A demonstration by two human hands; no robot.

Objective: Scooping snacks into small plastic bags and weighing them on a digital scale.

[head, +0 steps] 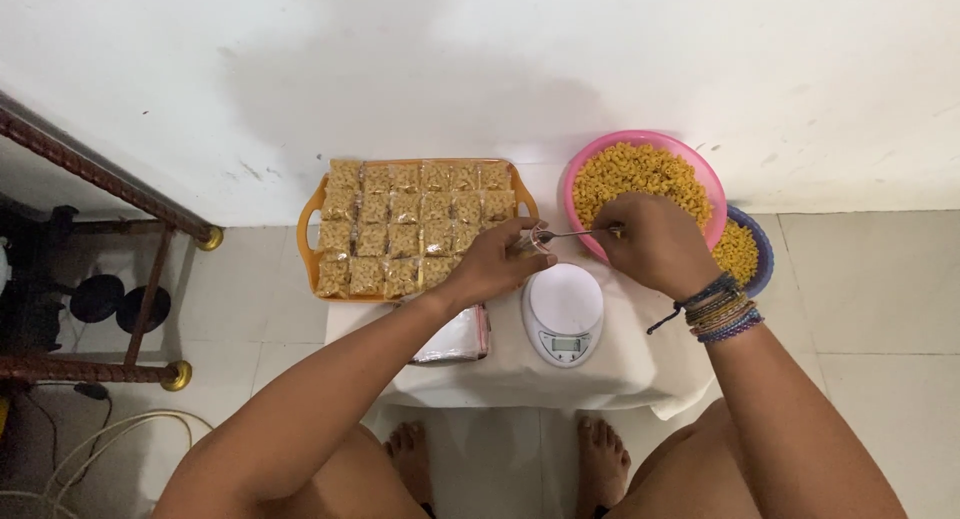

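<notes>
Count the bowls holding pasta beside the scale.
2. A pink bowl stands behind the scale, by the wall; the right hand covers part of it. A blue bowl sits to its right, partly hidden behind the pink one.

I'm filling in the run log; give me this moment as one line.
left hand: holds small bag | right hand: holds spoon at bag mouth | pink bowl: pasta | scale: bare | tray: filled bags

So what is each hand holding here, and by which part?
Right hand holds a spoon by its handle end. Left hand pinches a small clear bag at its top edge with the fingers.
</notes>
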